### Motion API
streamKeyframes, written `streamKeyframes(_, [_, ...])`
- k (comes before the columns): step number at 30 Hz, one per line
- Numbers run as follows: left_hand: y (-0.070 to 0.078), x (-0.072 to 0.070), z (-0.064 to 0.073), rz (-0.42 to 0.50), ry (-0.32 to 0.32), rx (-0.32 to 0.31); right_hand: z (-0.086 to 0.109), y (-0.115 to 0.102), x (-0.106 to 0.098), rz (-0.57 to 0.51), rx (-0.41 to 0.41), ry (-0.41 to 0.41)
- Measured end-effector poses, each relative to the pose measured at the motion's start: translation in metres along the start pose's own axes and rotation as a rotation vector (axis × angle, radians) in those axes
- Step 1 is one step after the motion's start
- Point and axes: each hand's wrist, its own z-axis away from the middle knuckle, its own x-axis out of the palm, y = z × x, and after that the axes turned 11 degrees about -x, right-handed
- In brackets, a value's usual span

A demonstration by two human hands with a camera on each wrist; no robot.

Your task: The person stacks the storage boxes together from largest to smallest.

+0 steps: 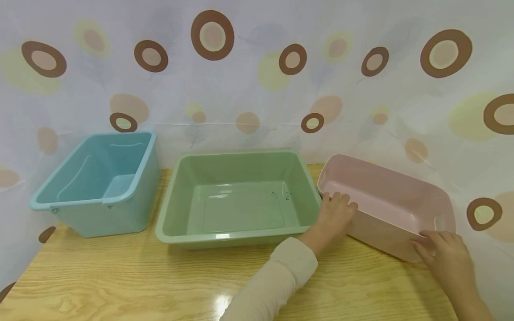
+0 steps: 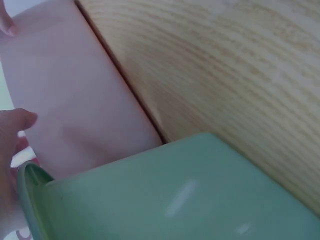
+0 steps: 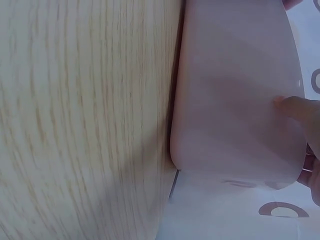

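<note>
A pink oblong plastic bin [image 1: 381, 234] stands at an angle on the right of the table. Over its front rim, toward the left end, my left hand [image 1: 335, 217] hooks its fingers. In the left wrist view, that thumb lies against the bin's outer wall [image 2: 85, 90]. My right hand [image 1: 451, 258] grips the rim at the front right corner, thumb outside and fingers over the edge. The right wrist view shows the right hand [image 3: 307, 120] with its thumb pressed on the pink wall [image 3: 235, 95]. The bin's visible interior holds nothing.
A shallow green basin [image 1: 241, 240] stands in the middle, close against the pink bin's left end. Farther left is a deeper blue bin [image 1: 108, 218]. All three stand on a wood-grain table [image 1: 152, 276], with a patterned cloth [image 1: 257, 89] hanging behind.
</note>
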Motion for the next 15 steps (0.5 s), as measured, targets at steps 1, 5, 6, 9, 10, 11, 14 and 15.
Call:
streamKeyframes(1, [-0.001,-0.001,-0.002,-0.01,-0.023,-0.02,-0.001,0.0,0.001,-0.002,-0.007,0.0])
streamKeyframes(5, [-0.002,-0.003,-0.007,-0.041,-0.093,-0.057,-0.003,-0.002,0.002,0.009,-0.025,-0.007])
streamKeyframes(6, [-0.002,-0.003,-0.009,-0.04,-0.103,-0.059,-0.003,-0.002,0.002,0.013,-0.026,-0.009])
streamKeyframes(9, [-0.001,-0.005,-0.012,-0.039,-0.115,-0.054,-0.004,-0.002,0.003,0.012,-0.026,-0.016])
streamKeyframes(10, [-0.001,-0.006,-0.013,-0.036,-0.11,-0.049,-0.004,-0.002,0.003,0.017,-0.031,-0.019])
streamKeyframes(11, [-0.001,-0.006,-0.013,-0.035,-0.101,-0.039,-0.004,-0.002,0.003,0.021,-0.035,-0.021])
streamKeyframes(14, [-0.001,-0.008,-0.015,-0.035,-0.063,0.006,-0.005,-0.003,0.004,0.04,-0.046,-0.025])
streamKeyframes(15, [-0.001,-0.009,-0.015,-0.031,-0.054,0.021,-0.005,-0.003,0.004,0.05,-0.05,-0.024])
